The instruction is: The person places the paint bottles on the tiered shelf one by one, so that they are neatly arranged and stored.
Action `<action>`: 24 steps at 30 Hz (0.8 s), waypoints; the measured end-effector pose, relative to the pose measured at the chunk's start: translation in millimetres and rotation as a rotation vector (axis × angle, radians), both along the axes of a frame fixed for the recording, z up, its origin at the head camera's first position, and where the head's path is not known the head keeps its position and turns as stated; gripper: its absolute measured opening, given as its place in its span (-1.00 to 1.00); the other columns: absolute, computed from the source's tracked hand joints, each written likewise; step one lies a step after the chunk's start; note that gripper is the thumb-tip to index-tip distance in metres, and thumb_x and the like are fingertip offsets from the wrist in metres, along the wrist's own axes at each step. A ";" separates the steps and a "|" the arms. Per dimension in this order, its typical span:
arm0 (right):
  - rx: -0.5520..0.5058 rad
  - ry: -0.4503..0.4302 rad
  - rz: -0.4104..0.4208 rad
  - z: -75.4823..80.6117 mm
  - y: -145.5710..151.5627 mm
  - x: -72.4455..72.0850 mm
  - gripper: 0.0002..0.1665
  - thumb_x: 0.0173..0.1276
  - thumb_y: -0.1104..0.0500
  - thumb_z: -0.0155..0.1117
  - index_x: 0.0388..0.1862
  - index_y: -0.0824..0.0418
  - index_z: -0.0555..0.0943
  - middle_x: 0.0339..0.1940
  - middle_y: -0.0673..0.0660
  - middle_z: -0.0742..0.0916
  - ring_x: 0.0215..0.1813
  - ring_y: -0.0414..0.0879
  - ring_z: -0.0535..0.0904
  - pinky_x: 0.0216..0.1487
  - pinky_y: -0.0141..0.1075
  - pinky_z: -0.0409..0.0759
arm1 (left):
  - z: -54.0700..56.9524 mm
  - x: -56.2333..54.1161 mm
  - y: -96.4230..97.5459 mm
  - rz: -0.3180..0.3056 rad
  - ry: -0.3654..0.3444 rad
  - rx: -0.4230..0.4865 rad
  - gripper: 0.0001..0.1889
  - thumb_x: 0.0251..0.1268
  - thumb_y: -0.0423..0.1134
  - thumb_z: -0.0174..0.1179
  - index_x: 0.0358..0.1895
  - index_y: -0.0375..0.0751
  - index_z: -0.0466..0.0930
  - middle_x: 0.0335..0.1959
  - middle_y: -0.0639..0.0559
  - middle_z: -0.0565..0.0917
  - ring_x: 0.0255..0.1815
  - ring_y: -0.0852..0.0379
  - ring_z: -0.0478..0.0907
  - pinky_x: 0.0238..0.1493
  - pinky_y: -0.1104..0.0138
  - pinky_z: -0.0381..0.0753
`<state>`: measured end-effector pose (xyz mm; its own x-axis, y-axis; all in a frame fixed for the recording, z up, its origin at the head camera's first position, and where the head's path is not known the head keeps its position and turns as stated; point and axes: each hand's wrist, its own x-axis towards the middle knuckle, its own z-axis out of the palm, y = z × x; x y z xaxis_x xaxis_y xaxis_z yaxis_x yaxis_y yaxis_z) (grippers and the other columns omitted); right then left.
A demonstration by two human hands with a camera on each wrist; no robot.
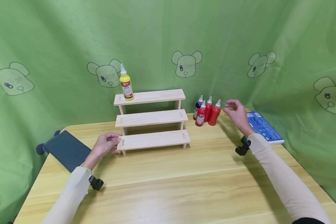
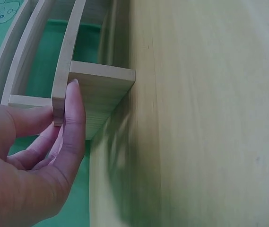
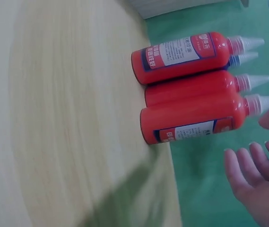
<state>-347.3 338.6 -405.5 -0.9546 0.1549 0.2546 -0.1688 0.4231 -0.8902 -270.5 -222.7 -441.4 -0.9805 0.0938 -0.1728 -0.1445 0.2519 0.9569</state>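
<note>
Pale sleeves (image 1: 280, 175) slant forward and inward, wide apart, over the wood-grain table (image 1: 168, 193). On my head feed, green curtain (image 1: 151, 34) with cartoon heads (image 1: 185, 67) hangs behind it. My left hand (image 1: 104, 144) pinches the left end of the lowest board (image 1: 154, 140) on a 3-step wooden rack (image 1: 152, 118), thumb (image 2: 30, 120) on top. My right hand (image 1: 238, 115), thumb and fingers (image 3: 255, 170) parted, hovers just right of 3 red bottles (image 1: 214, 115) and 1 blue bottle (image 1: 197, 109); 1 yellow bottle (image 1: 127, 87) stands at the top board's (image 1: 159, 95) left end.

Yellow bottle (image 1: 126, 88) and red bottles (image 3: 191, 91): printed labels, characters too small or blurred to read. Green curtain (image 1: 151, 25): lettering on bear faces (image 1: 186, 66), likewise illegible.
</note>
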 end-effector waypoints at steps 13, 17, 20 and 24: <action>0.001 -0.170 0.124 -35.0 7.3 -10.6 -0.20 0.58 0.16 0.28 0.64 0.30 0.18 0.55 0.41 0.42 0.47 0.17 0.44 0.43 -0.31 0.62 | 1.0 2.4 0.7 0.000 -0.023 0.031 -0.55 0.56 -0.38 0.19 0.37 -0.56 0.42 -0.14 -0.04 0.64 -0.33 0.19 0.67 -0.24 0.30 0.89; 0.016 -0.164 0.125 -43.2 2.0 -12.5 -0.15 0.56 0.10 0.32 0.65 0.28 0.17 0.55 0.42 0.42 0.52 0.32 0.38 0.49 -0.16 0.58 | -0.5 1.6 0.6 0.004 -0.024 0.036 -0.55 0.56 -0.38 0.18 0.38 -0.55 0.42 -0.13 -0.05 0.64 -0.34 0.18 0.68 -0.24 0.30 0.89; -0.003 -0.151 0.117 -48.2 -2.1 -13.7 -0.15 0.55 0.12 0.32 0.65 0.29 0.17 0.54 0.43 0.41 0.53 0.35 0.37 0.51 -0.05 0.57 | -2.0 0.8 0.6 0.007 -0.018 0.028 -0.56 0.56 -0.38 0.18 0.37 -0.55 0.43 -0.12 -0.07 0.65 -0.33 0.17 0.68 -0.23 0.29 0.89; -0.044 -0.132 0.076 -51.5 -7.1 -14.5 -0.20 0.55 0.10 0.33 0.61 0.28 0.21 0.53 0.38 0.44 0.52 0.29 0.40 0.54 -0.02 0.55 | -3.6 0.7 0.4 0.017 -0.010 0.018 -0.58 0.56 -0.38 0.17 0.35 -0.54 0.45 -0.12 -0.07 0.65 -0.33 0.17 0.68 -0.22 0.28 0.90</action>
<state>-361.9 331.4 -457.1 -0.9887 0.0892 0.1205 -0.0789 0.3735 -0.9243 -269.7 -222.3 -445.0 -0.9803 0.0799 -0.1808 -0.1580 0.2324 0.9597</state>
